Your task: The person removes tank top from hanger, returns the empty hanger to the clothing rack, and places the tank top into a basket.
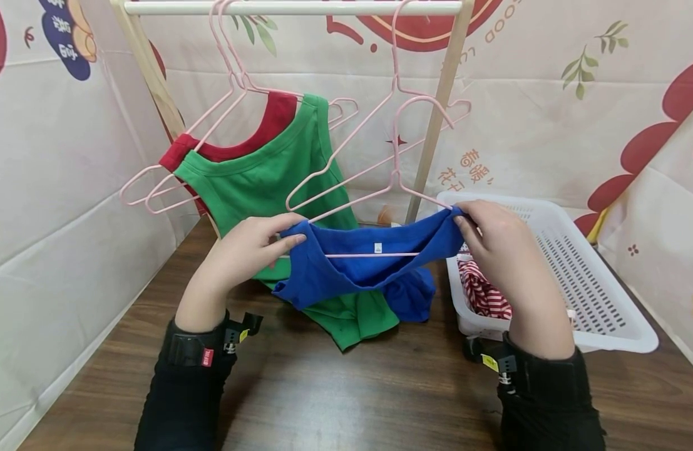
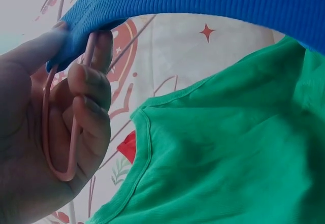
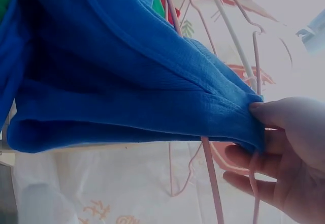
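Note:
Both hands hold a blue sleeveless top by its shoulder straps above the table. A pink hanger runs through its neck opening, hook up, with the bottom bar across the opening. My left hand pinches the left strap; in the left wrist view the hanger's looped end comes out below the strap, against the fingers. On the other side, my right hand pinches the right strap between thumb and fingers. In the right wrist view, the blue strap lies over the hanger, whose end passes by the fingers.
Behind the blue top, green and red sleeveless tops hang on pink hangers from a rack. A bare pink hanger hangs at its right. The white basket at right holds red-striped cloth. Everything stands on a brown table.

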A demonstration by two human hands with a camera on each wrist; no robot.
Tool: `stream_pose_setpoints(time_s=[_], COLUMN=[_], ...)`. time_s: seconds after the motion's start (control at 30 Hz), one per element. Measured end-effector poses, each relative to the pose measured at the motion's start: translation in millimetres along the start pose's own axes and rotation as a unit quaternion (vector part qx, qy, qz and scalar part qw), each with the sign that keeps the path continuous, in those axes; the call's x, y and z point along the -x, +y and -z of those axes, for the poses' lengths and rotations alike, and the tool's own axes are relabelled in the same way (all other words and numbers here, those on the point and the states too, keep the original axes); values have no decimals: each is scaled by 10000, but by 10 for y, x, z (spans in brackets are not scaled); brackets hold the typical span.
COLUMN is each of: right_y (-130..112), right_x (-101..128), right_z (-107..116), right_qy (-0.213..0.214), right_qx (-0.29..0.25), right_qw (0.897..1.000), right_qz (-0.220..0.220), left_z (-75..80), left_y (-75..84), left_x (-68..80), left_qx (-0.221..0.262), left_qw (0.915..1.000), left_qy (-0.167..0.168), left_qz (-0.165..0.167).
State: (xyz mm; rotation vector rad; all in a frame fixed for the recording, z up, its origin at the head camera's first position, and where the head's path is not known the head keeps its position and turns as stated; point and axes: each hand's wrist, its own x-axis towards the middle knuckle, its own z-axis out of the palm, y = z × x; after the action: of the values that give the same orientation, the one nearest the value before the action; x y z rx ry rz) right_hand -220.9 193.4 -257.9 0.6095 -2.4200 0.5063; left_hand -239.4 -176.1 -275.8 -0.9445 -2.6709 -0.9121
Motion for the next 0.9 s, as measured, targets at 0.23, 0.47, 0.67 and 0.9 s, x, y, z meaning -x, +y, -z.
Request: stream_pose_setpoints(time_s=[0.23,0.47,0.67,0.9], right_y=[-94,-221,-294,-335], right_x=[2,-4,-3,17], right_z=[-55,-118,-170,-191], right_qy=[551,853,1146,1626], right_qx=[-224,-291,-514,-836], right_qw=[9972,9918,9877,9794], right_qz=[452,907,929,853], left_z=[-54,-114,-160,-176], left_y=[61,133,173,182], left_x=[-27,-66,-77,-73], left_qx=[-47,-307,-455,-419], left_qw=[9997,9987,9976,9949], left_qy=[8,3,23,323], left_qz=[-233,-419,-516,-853])
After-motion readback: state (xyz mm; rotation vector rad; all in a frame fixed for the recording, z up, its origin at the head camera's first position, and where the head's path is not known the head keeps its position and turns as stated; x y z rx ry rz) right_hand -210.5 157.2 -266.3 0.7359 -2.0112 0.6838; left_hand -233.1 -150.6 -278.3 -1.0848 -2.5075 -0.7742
